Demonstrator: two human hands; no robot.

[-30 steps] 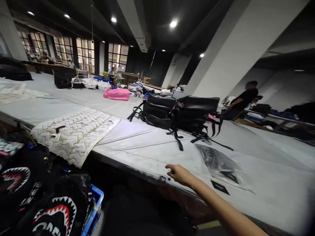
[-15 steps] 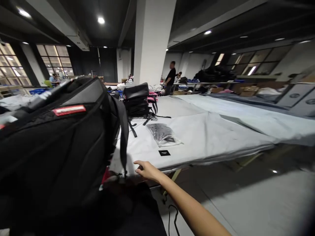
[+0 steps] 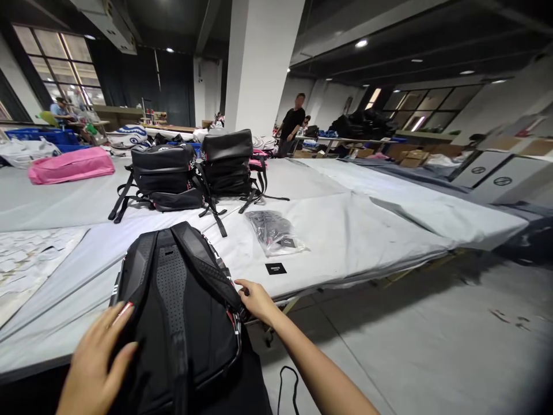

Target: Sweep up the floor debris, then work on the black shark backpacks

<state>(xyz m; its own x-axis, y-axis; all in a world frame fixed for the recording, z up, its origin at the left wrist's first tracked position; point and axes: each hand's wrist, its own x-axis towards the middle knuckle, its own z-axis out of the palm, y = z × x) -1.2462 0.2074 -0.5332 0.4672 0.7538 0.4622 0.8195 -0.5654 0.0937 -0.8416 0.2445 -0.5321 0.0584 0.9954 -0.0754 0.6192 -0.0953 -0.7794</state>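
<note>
A black backpack (image 3: 203, 323) lies in front of me at the table's near edge, its shoulder straps and perforated back panel facing up. My left hand (image 3: 101, 351) is over its left side, fingers stretched and thumb apart; the hand is slightly blurred. At the bag's right side, my right hand (image 3: 254, 300) has its thumb and forefinger curved apart beside the strap's lower end. Whether those fingertips touch the bag I cannot tell. Just beyond that hand, a small black card (image 3: 276, 268) and a clear plastic bag with dark contents (image 3: 276, 232) rest on the white table cover (image 3: 324, 253).
Stacks of black backpacks (image 3: 164, 173) stand farther back, with loose straps trailing. A pink bag (image 3: 71, 165) lies at the left. A white pillar (image 3: 263, 69) rises behind the table. A person in black (image 3: 291, 124) stands beyond it, and cartons (image 3: 496, 173) are at the right.
The backpack, raised large at the left before, is now down flat with its straps upward. My left hand has come into view. My right hand is now beside the bag.
</note>
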